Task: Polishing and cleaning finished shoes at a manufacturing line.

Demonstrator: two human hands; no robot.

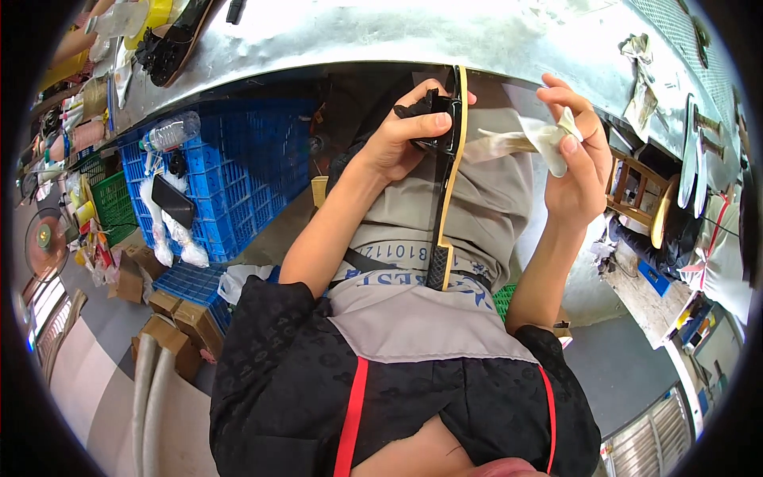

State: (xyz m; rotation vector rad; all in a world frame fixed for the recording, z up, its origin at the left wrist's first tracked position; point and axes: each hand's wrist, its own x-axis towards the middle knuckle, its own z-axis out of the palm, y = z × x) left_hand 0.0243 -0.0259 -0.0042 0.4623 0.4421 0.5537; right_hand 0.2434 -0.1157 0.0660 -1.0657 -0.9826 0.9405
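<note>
A black sandal [451,171] with a tan-edged sole is held side-on above my lap, its heel toward my body. My left hand [405,135] is closed around its front part, with the thumb on the black strap. To the right of the sandal, my right hand [584,171] pinches a crumpled off-white cloth [547,145] between thumb and fingers. One end of the cloth hangs toward the sole; whether it touches cannot be made out. A grey apron [429,322] covers my lap and chest.
A metal-topped table [342,32] runs along the far side, bearing another black sandal [171,52] and a rag [640,79]. Blue crates [246,159] stand at the left, with a phone [172,199] and a plastic bottle [171,131]. Cardboard boxes [195,322] sit lower left.
</note>
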